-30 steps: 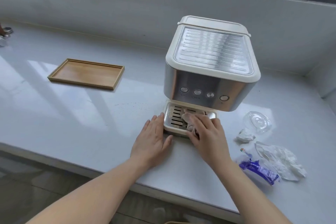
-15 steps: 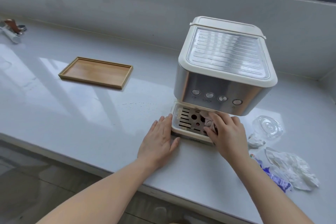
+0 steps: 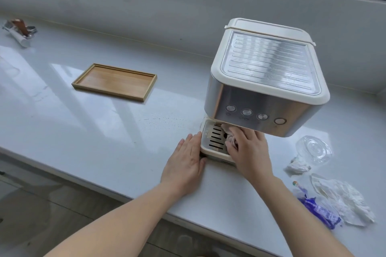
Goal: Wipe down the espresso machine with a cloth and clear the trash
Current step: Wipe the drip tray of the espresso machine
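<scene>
A cream and steel espresso machine [image 3: 265, 81] stands on the white counter at the right. Its slotted drip tray [image 3: 214, 142] juts out at the front. My right hand [image 3: 249, 152] presses a small pale cloth [image 3: 230, 139] onto the tray's grate, under the machine's front. My left hand [image 3: 186, 165] lies flat on the counter with its fingers against the tray's left side. Trash lies to the right: a crumpled tissue [image 3: 296, 167], a crumpled white wrapper [image 3: 342, 200], a blue packet [image 3: 319, 210] and a clear plastic cup [image 3: 313, 150] on its side.
A shallow wooden tray [image 3: 114, 82] rests on the counter to the left. A portafilter and a white tube [image 3: 19, 31] lie at the far left. A grey wall runs behind, with a window frame above. The counter's front edge is near my forearms.
My right hand has slid the cloth from the tray's right part back toward its middle and left. My left hand stays against the tray's side. The view has shifted slightly.
</scene>
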